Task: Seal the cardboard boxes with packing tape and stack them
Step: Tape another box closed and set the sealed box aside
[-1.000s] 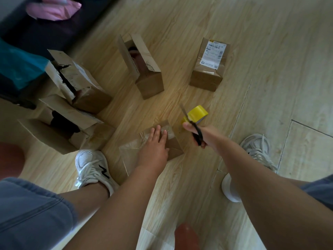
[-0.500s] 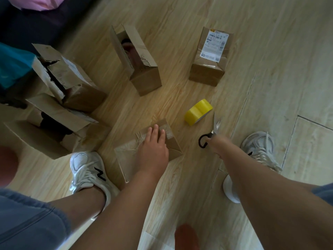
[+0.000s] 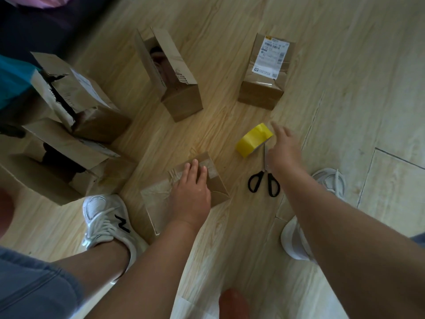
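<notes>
The left hand (image 3: pixel 190 192) presses flat on a taped box (image 3: pixel 217 183) by the feet, the empty right hand (image 3: pixel 284 150) spreads over the tape (image 3: pixel 253 140) and scissors (image 3: pixel 264 180), while three open boxes (image 3: pixel 167 74) wait unsealed and nothing is stacked.

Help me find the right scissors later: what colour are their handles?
Black handles on the scissors, with plain metal blades; the head view shows them clearly.

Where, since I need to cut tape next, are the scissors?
Head view, right of centre: the scissors lie on the floor, blades pointing toward the yellow tape roll, partly under the open right hand.
</notes>
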Demonstrator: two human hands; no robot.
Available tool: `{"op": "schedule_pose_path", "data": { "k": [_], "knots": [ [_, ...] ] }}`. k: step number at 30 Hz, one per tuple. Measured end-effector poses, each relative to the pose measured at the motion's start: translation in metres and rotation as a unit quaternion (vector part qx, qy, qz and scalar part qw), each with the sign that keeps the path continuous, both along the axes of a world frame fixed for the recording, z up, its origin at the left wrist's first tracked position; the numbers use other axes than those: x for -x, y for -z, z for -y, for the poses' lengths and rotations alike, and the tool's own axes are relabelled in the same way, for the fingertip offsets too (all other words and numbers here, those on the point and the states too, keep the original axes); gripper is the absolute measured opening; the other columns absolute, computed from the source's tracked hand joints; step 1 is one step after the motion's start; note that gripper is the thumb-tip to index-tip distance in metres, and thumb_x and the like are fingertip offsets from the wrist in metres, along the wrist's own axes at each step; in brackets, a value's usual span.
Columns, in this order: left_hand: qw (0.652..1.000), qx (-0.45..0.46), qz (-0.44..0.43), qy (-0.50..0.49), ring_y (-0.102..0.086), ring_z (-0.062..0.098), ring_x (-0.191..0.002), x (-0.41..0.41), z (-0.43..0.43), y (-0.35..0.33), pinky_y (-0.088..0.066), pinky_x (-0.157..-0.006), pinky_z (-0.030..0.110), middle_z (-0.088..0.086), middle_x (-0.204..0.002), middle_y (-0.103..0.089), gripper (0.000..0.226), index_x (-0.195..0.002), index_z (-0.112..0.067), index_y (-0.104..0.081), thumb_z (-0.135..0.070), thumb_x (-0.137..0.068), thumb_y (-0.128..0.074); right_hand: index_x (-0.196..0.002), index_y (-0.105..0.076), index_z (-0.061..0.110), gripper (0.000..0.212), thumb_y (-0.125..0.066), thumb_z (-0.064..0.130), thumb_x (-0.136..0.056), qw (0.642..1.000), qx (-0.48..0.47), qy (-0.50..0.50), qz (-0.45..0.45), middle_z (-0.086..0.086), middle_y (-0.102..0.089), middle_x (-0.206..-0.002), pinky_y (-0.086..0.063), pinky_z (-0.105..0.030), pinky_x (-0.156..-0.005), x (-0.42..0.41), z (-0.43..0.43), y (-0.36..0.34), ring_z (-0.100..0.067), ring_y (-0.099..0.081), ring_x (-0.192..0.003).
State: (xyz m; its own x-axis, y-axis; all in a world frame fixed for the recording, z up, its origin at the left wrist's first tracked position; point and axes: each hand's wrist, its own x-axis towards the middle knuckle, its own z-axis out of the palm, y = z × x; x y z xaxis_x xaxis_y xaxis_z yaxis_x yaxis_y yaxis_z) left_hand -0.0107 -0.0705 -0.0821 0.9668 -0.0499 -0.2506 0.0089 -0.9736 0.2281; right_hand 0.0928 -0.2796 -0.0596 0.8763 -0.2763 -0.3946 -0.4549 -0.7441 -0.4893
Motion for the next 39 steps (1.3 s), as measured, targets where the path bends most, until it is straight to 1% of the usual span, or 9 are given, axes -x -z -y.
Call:
{"op": "schedule_pose_path", "data": {
  "k": [2,4,7,9,11,13,16,20,39],
  "knots": [
    [1.000,-0.005,-0.019,0.002,-0.031,0.030,-0.146,-0.001,0.001,-0.002,-0.040,-0.109,0.044,0.014,-0.156,-0.035,0.049,-0.146,-0.009,-0.046,-0.020,-0.098,-0.050,-0.156,-0.026,0.040,0.092,-0.041,-0.019,-0.087,0.996,0.018,-0.085,-0.031,0.007,-0.014,-0.167,-0.025,-0.044,-0.121,-0.012,0.000,-0.001,-0.024,-0.016,-0.152],
    [1.000,-0.006,-0.024,0.000,-0.026,0.028,-0.148,-0.001,0.000,-0.005,-0.036,-0.112,0.041,0.012,-0.159,-0.030,0.050,-0.149,-0.011,-0.042,-0.022,-0.100,-0.045,-0.155,-0.027,0.042,0.094,-0.041,-0.020,-0.086,0.991,0.026,-0.116,-0.060,0.006,-0.019,-0.165,-0.035,-0.042,-0.115,-0.020,0.002,0.001,-0.027,-0.023,-0.150],
    [0.999,-0.006,-0.037,0.004,-0.016,0.025,-0.152,-0.002,0.001,-0.005,-0.029,-0.116,0.039,0.009,-0.163,-0.021,0.052,-0.153,-0.013,-0.033,-0.024,-0.103,-0.038,-0.154,-0.035,0.032,0.079,-0.048,-0.013,-0.090,0.992,0.020,-0.117,-0.048,-0.003,-0.036,-0.151,-0.046,-0.031,-0.083,-0.026,0.004,0.004,-0.031,-0.044,-0.132],
    [0.999,0.001,-0.033,-0.002,-0.021,0.026,-0.150,-0.002,0.001,-0.005,-0.032,-0.114,0.041,0.011,-0.161,-0.026,0.050,-0.151,-0.011,-0.038,-0.023,-0.102,-0.041,-0.154,-0.034,0.032,0.081,-0.050,-0.015,-0.089,0.990,0.050,-0.118,-0.059,-0.003,-0.038,-0.144,-0.041,-0.025,-0.057,-0.027,0.005,0.006,-0.031,-0.049,-0.121],
    [1.000,0.006,-0.026,-0.012,-0.030,0.029,-0.147,-0.002,0.001,-0.004,-0.038,-0.110,0.043,0.013,-0.157,-0.035,0.048,-0.146,-0.009,-0.046,-0.020,-0.099,-0.048,-0.153,-0.035,0.033,0.080,-0.050,-0.014,-0.089,0.988,0.064,-0.130,-0.054,-0.003,-0.039,-0.141,-0.033,-0.023,-0.050,-0.026,0.004,0.008,-0.029,-0.050,-0.115],
    [1.000,0.009,-0.012,-0.016,-0.034,0.029,-0.145,-0.001,0.002,-0.005,-0.041,-0.107,0.043,0.013,-0.155,-0.038,0.047,-0.144,-0.009,-0.050,-0.020,-0.098,-0.051,-0.151,-0.038,0.032,0.077,-0.051,-0.012,-0.089,0.987,0.069,-0.139,-0.049,-0.004,-0.041,-0.138,-0.036,-0.025,-0.056,-0.023,0.004,0.010,-0.027,-0.050,-0.111],
    [0.999,0.013,-0.047,-0.016,-0.012,0.020,-0.152,-0.002,0.002,-0.008,-0.028,-0.116,0.036,0.005,-0.164,-0.017,0.053,-0.154,-0.017,-0.031,-0.033,-0.104,-0.039,-0.142,-0.045,0.025,0.061,-0.059,-0.002,-0.089,0.990,0.046,-0.125,-0.053,-0.006,-0.043,-0.133,-0.044,-0.036,-0.071,-0.019,0.000,0.009,-0.024,-0.049,-0.100],
    [0.998,0.005,-0.056,-0.008,0.002,0.014,-0.153,-0.002,-0.001,-0.012,-0.022,-0.118,0.031,-0.001,-0.166,-0.002,0.057,-0.157,-0.022,-0.018,-0.041,-0.105,-0.031,-0.133,-0.045,0.015,0.049,-0.069,0.014,-0.090,0.996,-0.034,-0.032,-0.078,-0.009,-0.055,-0.121,-0.053,-0.045,-0.086,-0.012,-0.011,0.011,-0.029,-0.058,-0.107],
    [0.996,0.011,-0.082,-0.013,0.006,0.014,-0.152,-0.003,-0.001,-0.017,-0.020,-0.119,0.032,-0.002,-0.166,0.004,0.058,-0.158,-0.023,-0.013,-0.039,-0.105,-0.030,-0.134,-0.045,0.016,0.051,-0.071,0.025,-0.091,0.996,-0.036,-0.041,-0.071,-0.008,-0.054,-0.130,-0.050,-0.039,-0.081,-0.009,-0.015,0.010,-0.026,-0.058,-0.109]
  ]
}}
